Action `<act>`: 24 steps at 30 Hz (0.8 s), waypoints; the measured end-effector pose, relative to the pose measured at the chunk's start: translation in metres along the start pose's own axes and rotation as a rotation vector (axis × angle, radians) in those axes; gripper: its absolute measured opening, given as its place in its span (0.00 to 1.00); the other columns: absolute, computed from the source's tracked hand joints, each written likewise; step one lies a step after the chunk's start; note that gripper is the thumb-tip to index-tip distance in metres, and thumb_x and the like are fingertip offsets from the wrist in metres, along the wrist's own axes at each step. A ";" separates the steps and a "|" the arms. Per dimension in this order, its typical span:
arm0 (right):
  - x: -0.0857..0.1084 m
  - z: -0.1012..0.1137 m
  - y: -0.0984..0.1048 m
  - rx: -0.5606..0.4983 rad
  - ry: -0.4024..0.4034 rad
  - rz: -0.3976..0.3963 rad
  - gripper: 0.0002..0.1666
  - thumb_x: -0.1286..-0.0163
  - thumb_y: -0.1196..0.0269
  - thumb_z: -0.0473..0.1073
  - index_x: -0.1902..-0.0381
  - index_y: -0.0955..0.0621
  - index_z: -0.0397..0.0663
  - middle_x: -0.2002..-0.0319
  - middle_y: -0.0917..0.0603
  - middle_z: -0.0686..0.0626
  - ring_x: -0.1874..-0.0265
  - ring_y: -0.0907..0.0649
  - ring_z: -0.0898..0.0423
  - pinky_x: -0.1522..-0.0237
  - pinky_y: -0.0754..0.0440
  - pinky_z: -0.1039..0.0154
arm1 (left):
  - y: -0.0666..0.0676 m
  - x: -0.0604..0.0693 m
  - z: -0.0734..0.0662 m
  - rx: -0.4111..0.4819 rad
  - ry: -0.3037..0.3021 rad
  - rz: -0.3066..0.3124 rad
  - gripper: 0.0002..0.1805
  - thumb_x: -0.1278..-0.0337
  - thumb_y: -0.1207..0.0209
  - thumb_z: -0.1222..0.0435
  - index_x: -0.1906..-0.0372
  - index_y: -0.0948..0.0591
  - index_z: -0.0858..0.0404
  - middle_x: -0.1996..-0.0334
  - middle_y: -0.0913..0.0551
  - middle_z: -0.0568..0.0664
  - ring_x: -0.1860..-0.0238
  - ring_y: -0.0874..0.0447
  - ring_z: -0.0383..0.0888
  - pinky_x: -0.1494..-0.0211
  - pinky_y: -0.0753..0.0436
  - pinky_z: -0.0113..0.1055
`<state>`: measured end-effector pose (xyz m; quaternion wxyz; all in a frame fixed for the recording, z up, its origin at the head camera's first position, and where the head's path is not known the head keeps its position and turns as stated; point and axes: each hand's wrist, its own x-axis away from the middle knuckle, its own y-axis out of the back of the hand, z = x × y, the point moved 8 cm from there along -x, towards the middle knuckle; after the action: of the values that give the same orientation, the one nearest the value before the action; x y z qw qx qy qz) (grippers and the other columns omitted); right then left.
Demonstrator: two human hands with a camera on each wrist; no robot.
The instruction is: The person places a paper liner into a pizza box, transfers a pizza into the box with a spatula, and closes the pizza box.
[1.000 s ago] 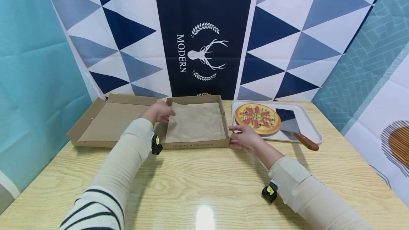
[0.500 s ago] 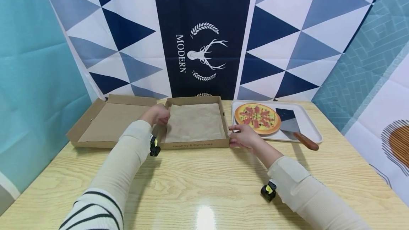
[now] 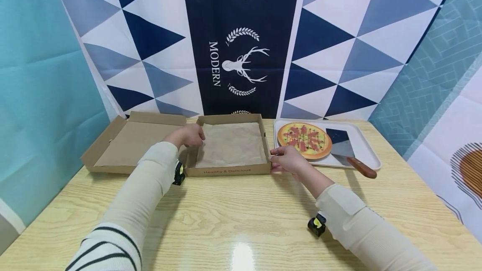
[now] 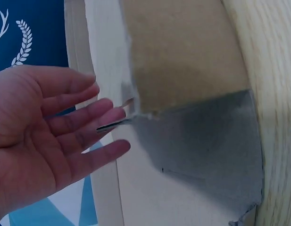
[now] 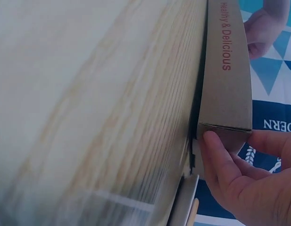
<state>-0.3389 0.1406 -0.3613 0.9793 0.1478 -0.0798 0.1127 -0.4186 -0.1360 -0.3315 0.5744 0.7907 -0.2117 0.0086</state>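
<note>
Brown cardboard box base [image 3: 227, 172] with red "Healthy & Delicious" print sits on the pale wood-grain table [image 3: 226, 216], between both hands; tan paper sheet [image 3: 232, 145] lies inside it. Left hand [image 3: 190, 135] is over the base's left wall, by the sheet's left edge; fingers loosely spread, grasping nothing; contact with sheet or wall, can't tell. Right hand [image 3: 289, 160] at the front right corner, thumb and fingers fairly straight, fingertips touching the outside of the cardboard. Brown cardboard lid [image 3: 129, 145] lies open left of the base. Right: white rectangular tray [image 3: 362, 141] bearing round topped pizza [image 3: 304, 140] and metal turner with brown handle [image 3: 341, 143], handle jutting past the tray's front edge.
</note>
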 end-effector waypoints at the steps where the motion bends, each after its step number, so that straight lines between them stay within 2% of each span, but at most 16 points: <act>1: 0.000 0.000 0.001 0.008 0.003 -0.005 0.22 0.28 0.46 0.30 0.41 0.32 0.17 0.50 0.24 0.27 0.70 0.18 0.57 0.55 0.15 0.55 | 0.000 0.000 -0.002 -0.022 -0.016 -0.003 0.19 0.40 0.42 0.69 0.45 0.21 0.72 0.50 0.20 0.58 0.58 0.22 0.49 0.55 0.17 0.43; 7: 0.001 0.004 0.004 0.062 0.024 -0.033 0.22 0.28 0.45 0.31 0.42 0.30 0.18 0.49 0.23 0.27 0.67 0.17 0.55 0.55 0.15 0.56 | 0.000 -0.001 -0.012 -0.136 -0.101 -0.065 0.15 0.45 0.42 0.72 0.52 0.17 0.71 0.51 0.18 0.59 0.54 0.20 0.51 0.48 0.20 0.44; 12: 0.003 0.010 0.011 0.187 0.075 -0.059 0.18 0.29 0.43 0.33 0.47 0.25 0.22 0.57 0.19 0.34 0.65 0.16 0.49 0.60 0.14 0.58 | 0.000 0.000 -0.023 -0.200 -0.166 -0.102 0.13 0.45 0.43 0.74 0.55 0.17 0.70 0.53 0.17 0.58 0.55 0.19 0.51 0.47 0.20 0.45; 15: 0.005 0.017 0.016 0.336 0.147 -0.081 0.14 0.30 0.41 0.35 0.52 0.22 0.27 0.60 0.18 0.38 0.65 0.16 0.47 0.64 0.14 0.59 | -0.001 0.003 -0.030 -0.224 -0.187 -0.113 0.12 0.45 0.43 0.74 0.56 0.17 0.69 0.55 0.16 0.56 0.57 0.19 0.50 0.48 0.20 0.44; 19: 0.011 0.030 0.020 0.605 0.277 -0.134 0.10 0.33 0.38 0.37 0.59 0.18 0.33 0.63 0.15 0.42 0.64 0.17 0.48 0.61 0.18 0.56 | -0.002 0.006 -0.038 -0.240 -0.219 -0.133 0.10 0.44 0.42 0.74 0.56 0.17 0.68 0.59 0.16 0.55 0.60 0.20 0.49 0.50 0.19 0.43; 22: 0.017 0.037 0.021 0.742 0.330 -0.172 0.10 0.35 0.37 0.37 0.60 0.17 0.34 0.64 0.14 0.42 0.62 0.16 0.47 0.57 0.19 0.51 | -0.002 0.008 -0.043 -0.257 -0.254 -0.171 0.08 0.43 0.41 0.73 0.59 0.17 0.68 0.62 0.16 0.54 0.61 0.20 0.48 0.52 0.19 0.43; 24: 0.020 0.039 0.022 0.799 0.337 -0.194 0.11 0.36 0.36 0.38 0.60 0.17 0.35 0.64 0.14 0.42 0.61 0.16 0.46 0.56 0.19 0.49 | -0.002 0.009 -0.045 -0.270 -0.276 -0.190 0.07 0.43 0.41 0.73 0.60 0.17 0.67 0.63 0.17 0.53 0.62 0.21 0.47 0.54 0.19 0.42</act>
<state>-0.3300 0.1529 -0.3147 0.8506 0.5012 0.1450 0.0649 -0.3991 -0.0971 -0.3154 0.6390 0.7166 -0.2119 -0.1823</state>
